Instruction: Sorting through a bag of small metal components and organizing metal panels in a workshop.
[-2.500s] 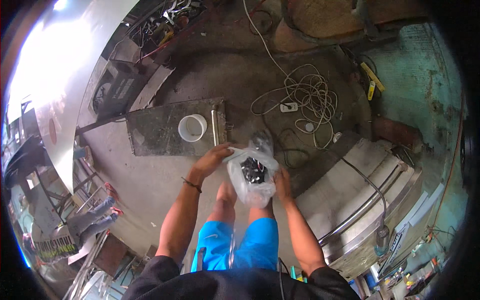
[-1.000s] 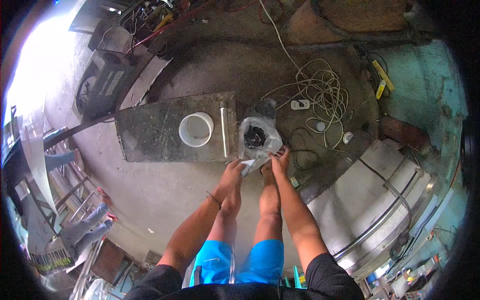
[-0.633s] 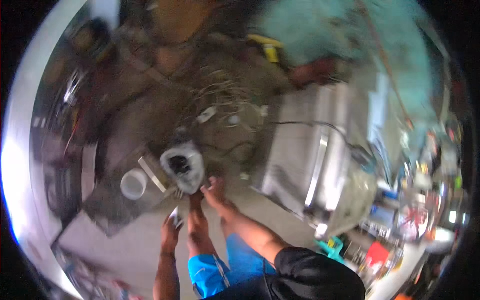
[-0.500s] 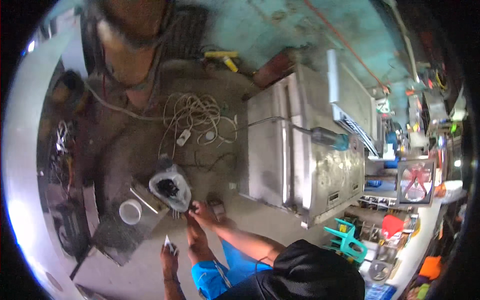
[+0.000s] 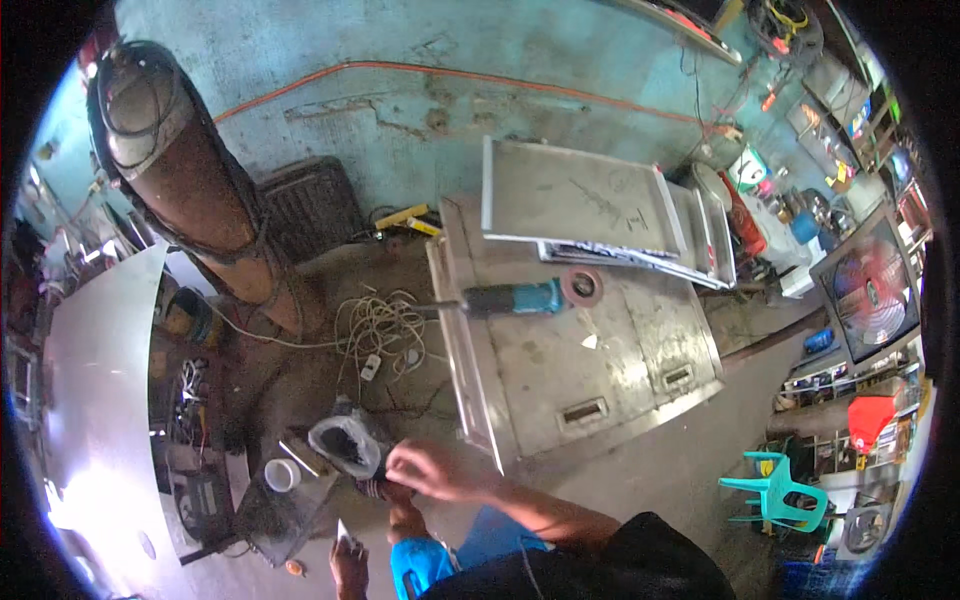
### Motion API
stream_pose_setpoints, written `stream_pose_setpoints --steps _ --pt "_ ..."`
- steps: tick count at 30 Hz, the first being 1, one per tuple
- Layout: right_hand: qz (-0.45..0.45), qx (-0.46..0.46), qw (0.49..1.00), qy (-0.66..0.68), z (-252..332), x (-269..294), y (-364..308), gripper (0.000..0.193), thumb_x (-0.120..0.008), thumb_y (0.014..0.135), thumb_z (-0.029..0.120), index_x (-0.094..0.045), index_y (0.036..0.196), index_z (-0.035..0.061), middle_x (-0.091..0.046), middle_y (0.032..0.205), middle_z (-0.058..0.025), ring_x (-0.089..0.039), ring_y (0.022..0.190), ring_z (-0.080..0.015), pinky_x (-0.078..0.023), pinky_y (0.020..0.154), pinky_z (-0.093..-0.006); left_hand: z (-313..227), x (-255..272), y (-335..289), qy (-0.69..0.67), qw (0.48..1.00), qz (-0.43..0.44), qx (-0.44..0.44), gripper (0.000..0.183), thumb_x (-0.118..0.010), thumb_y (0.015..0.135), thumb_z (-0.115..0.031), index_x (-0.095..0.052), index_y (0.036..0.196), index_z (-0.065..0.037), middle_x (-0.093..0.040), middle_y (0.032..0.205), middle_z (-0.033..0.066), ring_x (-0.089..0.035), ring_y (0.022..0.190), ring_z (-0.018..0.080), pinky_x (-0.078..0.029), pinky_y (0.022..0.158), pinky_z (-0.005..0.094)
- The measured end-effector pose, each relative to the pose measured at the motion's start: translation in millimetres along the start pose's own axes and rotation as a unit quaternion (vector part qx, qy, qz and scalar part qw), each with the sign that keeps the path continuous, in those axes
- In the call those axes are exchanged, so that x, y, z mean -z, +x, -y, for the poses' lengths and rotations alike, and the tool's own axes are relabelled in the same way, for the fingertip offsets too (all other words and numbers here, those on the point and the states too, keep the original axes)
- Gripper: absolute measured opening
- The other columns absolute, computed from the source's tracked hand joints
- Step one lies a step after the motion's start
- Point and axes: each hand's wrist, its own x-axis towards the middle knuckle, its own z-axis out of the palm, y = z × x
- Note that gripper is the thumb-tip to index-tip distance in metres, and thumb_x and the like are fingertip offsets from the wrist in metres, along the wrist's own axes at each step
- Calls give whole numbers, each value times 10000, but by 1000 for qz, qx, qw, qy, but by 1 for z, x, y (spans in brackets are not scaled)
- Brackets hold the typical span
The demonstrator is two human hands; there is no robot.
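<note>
Gripping white pointed piece in left hand, cut off near wrist at lower edge; hiding piece's lower end. Pointing tip away from body, long axis nearly straight up view. Too blurred at right hand, near plastic bag, to tell open or closed. Cannot make out bag's dark contents.

Ahead and to the left of my right grip, a tangled pale cord lies on the floor beside a white socket block. Ahead and to the right of it, a teal-bodied grinder rests on a metal cabinet, near framed flat panels. Farther right I see a turquoise chair and a square-framed fan. Far ahead, an orange hose crosses a teal wall.
</note>
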Motion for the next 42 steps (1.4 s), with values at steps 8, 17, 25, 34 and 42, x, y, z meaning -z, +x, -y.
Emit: stream_pose_setpoints --steps 8,17,25,34,42 --pt "-281 -170 942 -63 -26 144 -204 263 -623 954 289 -649 1028 38 -698 921 -133 -698 832 -233 -565 728 -330 34 -179 -78 656 607 104 -436 178 -600 923 -149 -579 1009 5 -588 901 67 -589 806 199 -495 706 316" --pt "-325 -144 875 -329 -3 211 -239 168 -665 893 194 -631 920 31 -672 851 -123 -653 785 -299 -489 749 -407 21 -283 -87 486 784 333 -197 261 -609 950 -169 -601 1099 45 -623 924 48 -511 862 83 -453 720 287" --pt "-286 -34 797 -530 -59 365 -130 215 -679 847 184 -590 1006 70 -619 960 -130 -591 957 -335 -458 830 -463 25 -292 -96 435 817 301 -230 191 -602 962 -141 -578 1059 22 -566 885 -2 -452 847 71 -422 716 252" --pt "-103 19 815 -570 -161 473 -40 337 -710 799 182 -569 1069 37 -590 1047 -131 -575 1028 -308 -463 880 -456 106 -283 -162 307 906 120 -267 206 -597 930 -191 -587 995 4 -607 890 27 -548 803 115 -444 713 278" --pt "-88 126 814 -561 -200 491 -39 243 -689 805 131 -573 999 43 -589 936 -115 -630 896 -291 -505 770 -412 178 -319 -213 250 951 -33 -179 219 -598 934 -193 -585 1006 12 -584 871 17 -525 827 99 -441 740 268"
